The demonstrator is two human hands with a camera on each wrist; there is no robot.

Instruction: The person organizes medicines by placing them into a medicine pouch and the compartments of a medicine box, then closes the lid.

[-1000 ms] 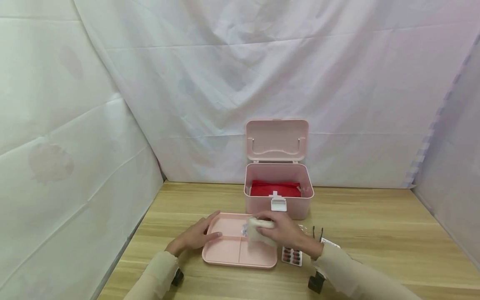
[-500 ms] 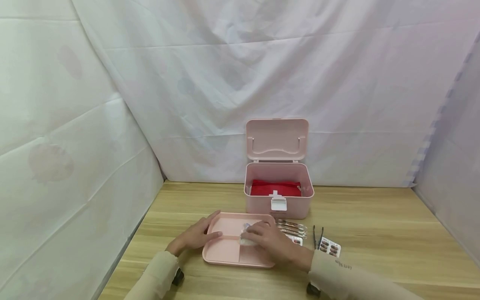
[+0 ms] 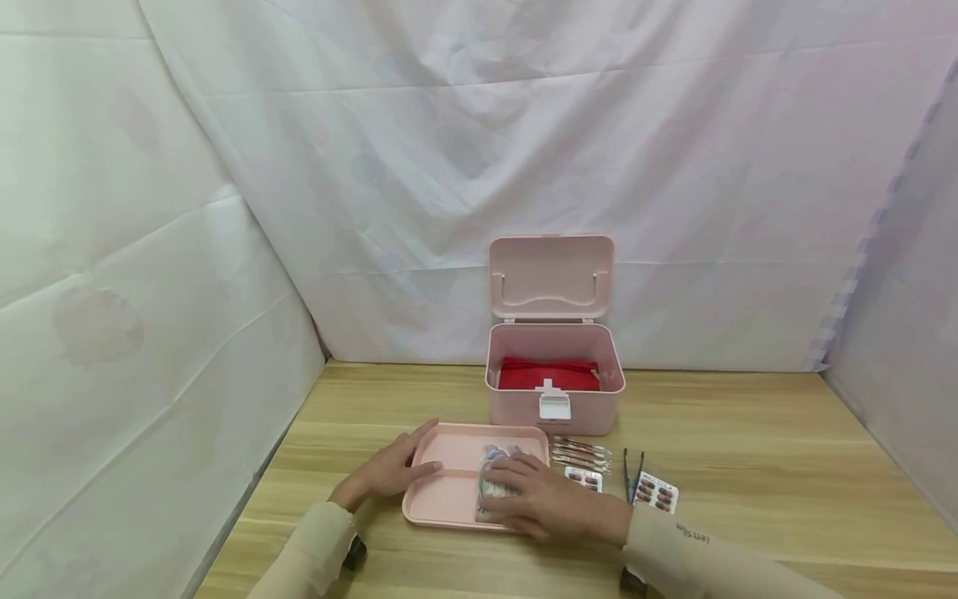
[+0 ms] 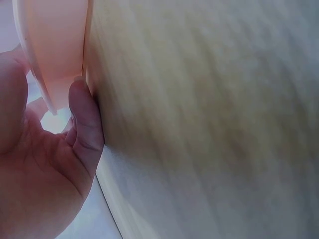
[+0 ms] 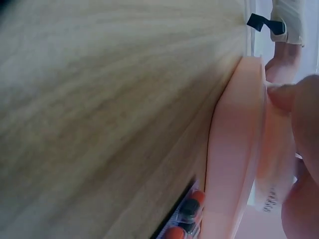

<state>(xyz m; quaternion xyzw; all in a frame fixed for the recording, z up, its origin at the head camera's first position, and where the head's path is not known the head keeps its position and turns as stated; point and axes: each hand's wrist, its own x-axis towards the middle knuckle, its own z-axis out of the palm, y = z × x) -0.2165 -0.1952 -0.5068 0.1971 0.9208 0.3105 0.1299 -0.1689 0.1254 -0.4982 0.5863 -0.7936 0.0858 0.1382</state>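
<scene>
My left hand (image 3: pixel 387 472) grips the left rim of a pink divided tray (image 3: pixel 437 491). In the left wrist view its thumb (image 4: pixel 12 74) lies over the rim, and a finger touches the table beside the outer wall. On the tray's right part sits a whitish packet in clear wrap (image 3: pixel 490 499), with something bluish at its far end. My right hand (image 3: pixel 542 499) holds the packet from above, fingers spread across its top. Seen from the right wrist, the thumb (image 5: pixel 281 97) touches the packet's corner; the fingers partly hide the rest.
Behind the tray stands a pink box (image 3: pixel 516 408), lid raised, holding a red pouch (image 3: pixel 546 376). Right of the tray lie wrapped sticks (image 3: pixel 580 455), a capsule blister (image 3: pixel 585 478), black tweezers (image 3: pixel 630 478) and another blister (image 3: pixel 657 492). White cloth hangs behind.
My right hand has brought the packet down into the tray, then shifted slightly toward me with it. The sticks and blisters have come into view. My left hand stays on the tray rim.
</scene>
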